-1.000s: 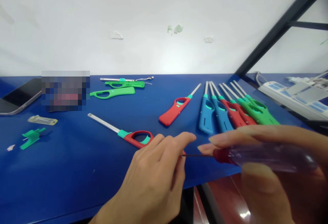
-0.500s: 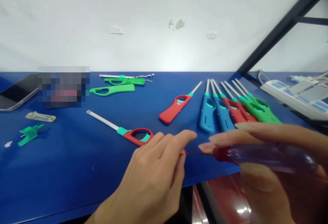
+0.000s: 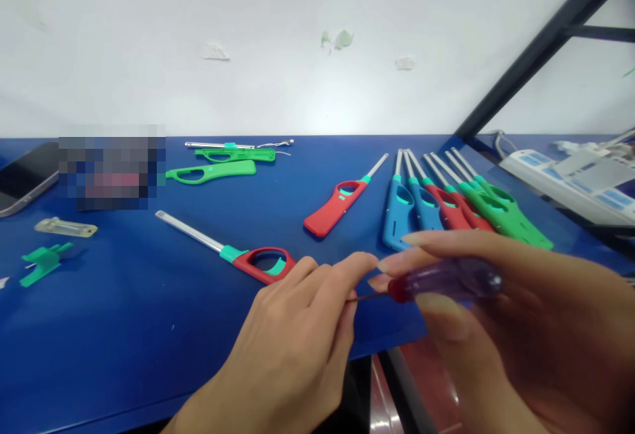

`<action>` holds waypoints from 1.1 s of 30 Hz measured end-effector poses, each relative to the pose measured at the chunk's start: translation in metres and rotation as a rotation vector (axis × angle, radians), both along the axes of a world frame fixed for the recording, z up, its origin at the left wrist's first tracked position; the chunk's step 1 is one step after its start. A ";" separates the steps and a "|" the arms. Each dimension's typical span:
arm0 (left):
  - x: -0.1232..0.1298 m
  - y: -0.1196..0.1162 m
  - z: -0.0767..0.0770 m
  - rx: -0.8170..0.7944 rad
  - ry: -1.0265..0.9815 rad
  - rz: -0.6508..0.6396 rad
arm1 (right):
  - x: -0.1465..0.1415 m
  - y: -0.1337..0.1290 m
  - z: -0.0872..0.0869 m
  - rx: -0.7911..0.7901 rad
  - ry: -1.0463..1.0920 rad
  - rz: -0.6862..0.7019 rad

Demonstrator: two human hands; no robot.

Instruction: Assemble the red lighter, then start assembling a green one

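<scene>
Head view: left hand (image 3: 297, 328) curled over the handle of a red plastic lighter with teal collar and silver metal tube (image 3: 234, 254), gripping it; lighter sits near centre on the blue tabletop (image 3: 149, 348), tube pointing far left, underside fingers hidden. Right hand (image 3: 536, 315), near right, pinches a screwdriver with translucent purple handle and red neck (image 3: 441, 280) between thumb and fingers; thin shaft points left, tip at the red butt end just past left fingers, exact contact too small to tell

Far centre: second red lighter (image 3: 335, 208), lying apart. Right of it: side-by-side row of blue lighters (image 3: 399, 212), red ones, green ones (image 3: 506, 212). Far left: green plastic half-shell (image 3: 233, 169). Left: clear yellowish plastic tank (image 3: 64, 227), with teal plastic piece (image 3: 47, 262) nearer
</scene>
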State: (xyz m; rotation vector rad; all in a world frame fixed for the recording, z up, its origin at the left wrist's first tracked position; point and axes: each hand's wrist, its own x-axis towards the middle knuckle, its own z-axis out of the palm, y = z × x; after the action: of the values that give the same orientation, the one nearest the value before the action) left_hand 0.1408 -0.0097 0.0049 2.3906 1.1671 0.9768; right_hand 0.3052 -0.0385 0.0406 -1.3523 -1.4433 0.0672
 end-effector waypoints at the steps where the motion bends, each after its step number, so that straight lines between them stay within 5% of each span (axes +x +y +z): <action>1: 0.000 0.000 0.000 -0.004 0.002 0.002 | -0.002 0.000 0.000 0.001 0.010 -0.014; 6: -0.001 -0.002 -0.003 -0.009 0.013 -0.004 | -0.010 -0.001 0.000 -0.016 0.010 -0.100; 13: -0.003 0.001 -0.001 -0.009 -0.017 -0.028 | 0.000 -0.003 0.005 -0.022 -0.146 0.021; 24: -0.001 0.001 -0.002 -0.002 -0.016 -0.024 | 0.000 -0.004 0.005 -0.033 -0.194 -0.023; 33: -0.002 0.000 -0.002 -0.022 -0.082 -0.007 | -0.018 0.002 0.006 0.068 0.002 -0.070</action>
State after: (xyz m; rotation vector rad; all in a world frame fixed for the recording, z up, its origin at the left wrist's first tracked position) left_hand 0.1392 -0.0092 0.0029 2.3131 1.1334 1.0433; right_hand 0.2874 -0.0368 0.0464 -1.3453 -1.3832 -0.0258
